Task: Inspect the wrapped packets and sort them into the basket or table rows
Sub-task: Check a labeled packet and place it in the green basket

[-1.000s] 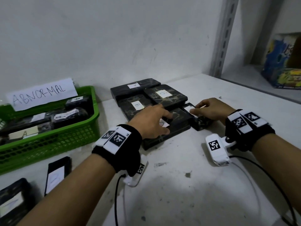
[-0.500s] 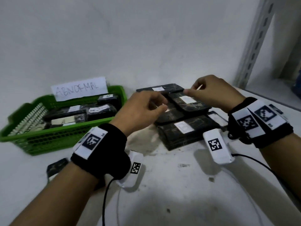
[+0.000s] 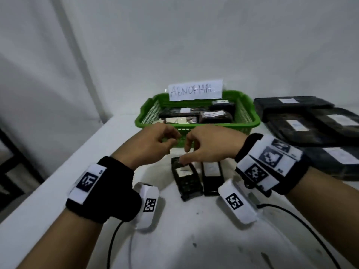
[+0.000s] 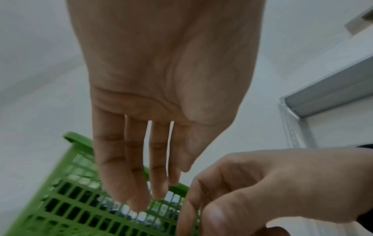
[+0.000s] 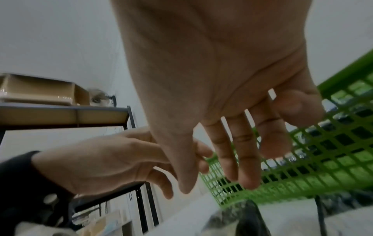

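- Both hands have left the far-right packets [image 3: 303,121]; they hover before my green basket [image 3: 250,121].
- Left hand [image 3: 153,144], right hand [image 3: 209,144]: fingers loose, holding nothing, above two small packets [image 3: 186,177].

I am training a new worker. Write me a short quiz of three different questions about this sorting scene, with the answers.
1. True or false: the green basket with the paper sign already has packets in it.
2. Multiple choice: how many small packets lie on the table just below the hands? A) none B) two C) five
3. Fill in: the left hand and right hand hold ____.

Key
1. True.
2. B: one small packet and a second lie side by side.
3. Nothing; the wrist views show loose fingers and bare palms. The right thumb is at the first packet's far end; contact is unclear.
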`<state>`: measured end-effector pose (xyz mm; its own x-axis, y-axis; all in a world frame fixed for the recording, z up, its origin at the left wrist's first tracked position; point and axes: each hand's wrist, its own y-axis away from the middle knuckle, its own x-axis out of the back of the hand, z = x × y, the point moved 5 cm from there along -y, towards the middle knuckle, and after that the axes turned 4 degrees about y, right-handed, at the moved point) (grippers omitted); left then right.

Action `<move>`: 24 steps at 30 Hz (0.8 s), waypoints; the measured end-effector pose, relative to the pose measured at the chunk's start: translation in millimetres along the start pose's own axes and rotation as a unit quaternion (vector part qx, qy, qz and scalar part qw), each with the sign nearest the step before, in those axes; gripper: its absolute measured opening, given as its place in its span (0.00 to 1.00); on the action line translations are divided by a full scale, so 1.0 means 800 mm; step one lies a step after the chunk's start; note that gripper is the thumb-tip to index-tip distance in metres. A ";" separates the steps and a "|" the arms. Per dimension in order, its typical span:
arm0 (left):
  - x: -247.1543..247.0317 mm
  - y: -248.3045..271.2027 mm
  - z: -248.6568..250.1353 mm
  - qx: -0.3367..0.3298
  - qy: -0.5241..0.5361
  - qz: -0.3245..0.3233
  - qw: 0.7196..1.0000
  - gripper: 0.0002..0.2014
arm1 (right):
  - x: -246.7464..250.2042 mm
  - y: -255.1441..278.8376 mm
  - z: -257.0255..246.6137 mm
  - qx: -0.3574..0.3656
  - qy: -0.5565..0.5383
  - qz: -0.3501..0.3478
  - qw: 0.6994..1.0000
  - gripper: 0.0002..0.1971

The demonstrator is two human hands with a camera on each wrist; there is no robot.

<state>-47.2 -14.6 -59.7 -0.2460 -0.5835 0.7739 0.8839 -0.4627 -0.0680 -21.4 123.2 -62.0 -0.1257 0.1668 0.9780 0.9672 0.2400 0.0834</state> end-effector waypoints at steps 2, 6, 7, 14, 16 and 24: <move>0.003 0.010 -0.019 0.046 0.000 -0.014 0.999 0.10 | -0.015 -0.013 -0.006 -0.016 0.018 -0.009 1.000 0.26; -0.007 0.025 -0.036 0.118 0.037 -0.080 0.989 0.13 | -0.037 -0.021 -0.007 -0.030 -0.042 -0.051 0.997 0.30; -0.008 0.027 -0.035 0.118 0.057 -0.087 0.988 0.13 | -0.034 -0.020 -0.007 -0.023 -0.077 -0.038 0.996 0.30; 0.022 0.011 -0.011 -0.028 0.353 0.037 0.934 0.12 | 0.052 -0.002 0.000 0.061 -0.257 0.172 0.949 0.17; 0.031 0.002 0.005 -0.056 0.417 0.066 0.905 0.12 | 0.072 0.005 0.017 0.039 -0.308 0.236 0.921 0.16; 0.034 -0.034 0.092 -0.149 0.436 0.064 0.885 0.12 | 0.104 0.042 0.062 0.054 -0.522 0.283 0.803 0.14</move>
<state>-48.9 30.9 9.8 -0.4806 -0.8766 -0.0227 0.8138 -0.4362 -0.3840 -10.1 192.6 12.8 0.1553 0.9755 0.1558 0.9169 -0.0836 -0.3902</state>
